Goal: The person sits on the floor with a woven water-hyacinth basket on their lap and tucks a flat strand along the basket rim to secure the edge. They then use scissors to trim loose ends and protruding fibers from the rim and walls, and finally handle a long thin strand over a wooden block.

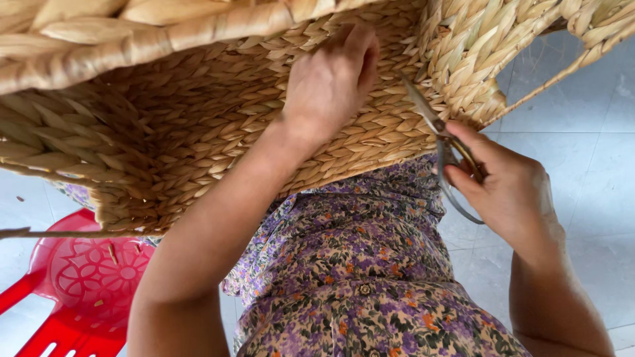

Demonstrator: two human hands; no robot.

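Note:
A large woven straw basket (pixel 185 112) fills the upper half of the view, held up over my lap. My left hand (pixel 331 82) presses flat against its braided side, fingers curled onto the weave. My right hand (pixel 506 188) grips a pair of metal scissors (pixel 440 142), thumb and fingers through the loops. The blades point up and left and touch the basket's lower right corner. A thin loose straw strand (pixel 555 76) runs from that corner up to the right.
A red plastic chair (pixel 79 284) with a patterned seat stands at the lower left, with bits of straw on it. Pale floor tiles (pixel 582 132) lie to the right. My flowered dress (pixel 357 277) covers my lap below the basket.

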